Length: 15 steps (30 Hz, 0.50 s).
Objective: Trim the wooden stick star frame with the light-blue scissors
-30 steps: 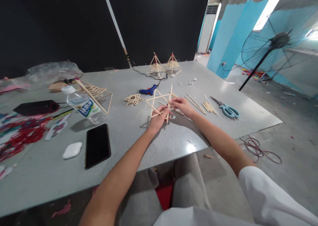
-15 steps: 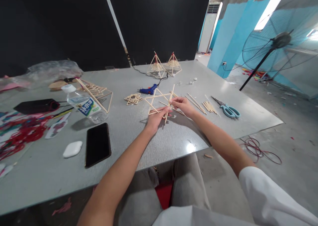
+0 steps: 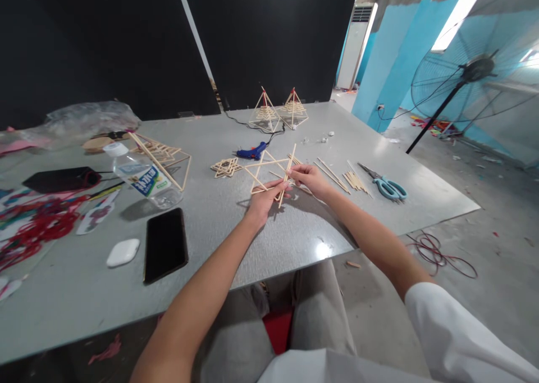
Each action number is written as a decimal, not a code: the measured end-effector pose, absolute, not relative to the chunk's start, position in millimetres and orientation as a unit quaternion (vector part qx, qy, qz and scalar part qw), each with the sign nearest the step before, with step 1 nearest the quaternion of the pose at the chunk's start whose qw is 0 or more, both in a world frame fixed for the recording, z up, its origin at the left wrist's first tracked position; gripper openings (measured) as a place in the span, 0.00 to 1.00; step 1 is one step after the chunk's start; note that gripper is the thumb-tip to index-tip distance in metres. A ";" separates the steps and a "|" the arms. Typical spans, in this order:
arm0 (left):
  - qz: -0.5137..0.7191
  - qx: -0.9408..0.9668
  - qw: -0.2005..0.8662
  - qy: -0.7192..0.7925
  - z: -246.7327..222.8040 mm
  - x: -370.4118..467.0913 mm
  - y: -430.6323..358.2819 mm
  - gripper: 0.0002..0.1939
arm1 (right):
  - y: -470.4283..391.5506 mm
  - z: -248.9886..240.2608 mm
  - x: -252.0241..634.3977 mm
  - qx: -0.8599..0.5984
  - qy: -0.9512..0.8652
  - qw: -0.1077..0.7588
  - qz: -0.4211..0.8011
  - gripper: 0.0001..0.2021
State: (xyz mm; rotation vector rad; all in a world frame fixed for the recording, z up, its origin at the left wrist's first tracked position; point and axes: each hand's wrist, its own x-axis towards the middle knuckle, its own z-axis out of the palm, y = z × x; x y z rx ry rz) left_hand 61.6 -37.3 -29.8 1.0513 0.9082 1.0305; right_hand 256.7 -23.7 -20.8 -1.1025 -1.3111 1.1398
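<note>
A star-shaped frame of thin wooden sticks (image 3: 269,163) is held just over the table between my hands. My left hand (image 3: 264,200) is closed on its near side, thumb pressed against the sticks. With thumb and fingertips together, my right hand (image 3: 309,178) pinches the frame's right side, at a wooden stick (image 3: 292,157) that slants up there. The fingertips partly hide the joint between the sticks. Left of the frame lies a smaller stack of stick stars (image 3: 226,168). A blue glue gun (image 3: 251,151) rests just behind.
Loose sticks (image 3: 357,182) and blue-handled scissors (image 3: 389,188) lie to the right. Two stick pyramids (image 3: 293,110) stand at the back. At left are a plastic bottle (image 3: 147,178), a phone (image 3: 165,246), a white case (image 3: 123,252) and red cords (image 3: 46,220). A fan (image 3: 475,68) stands beyond the table.
</note>
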 end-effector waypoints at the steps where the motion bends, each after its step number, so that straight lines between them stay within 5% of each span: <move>1: 0.454 0.463 0.646 0.402 -29.5 61.8 -37.3 0.27 | -23.8 -20.8 256.7 -0.459 -0.545 0.516 0.475 0.30; 15: 0.471 0.465 0.630 0.405 -31.3 63.7 -35.3 0.33 | -25.5 -18.9 254.7 -0.455 -0.541 0.522 0.477 0.29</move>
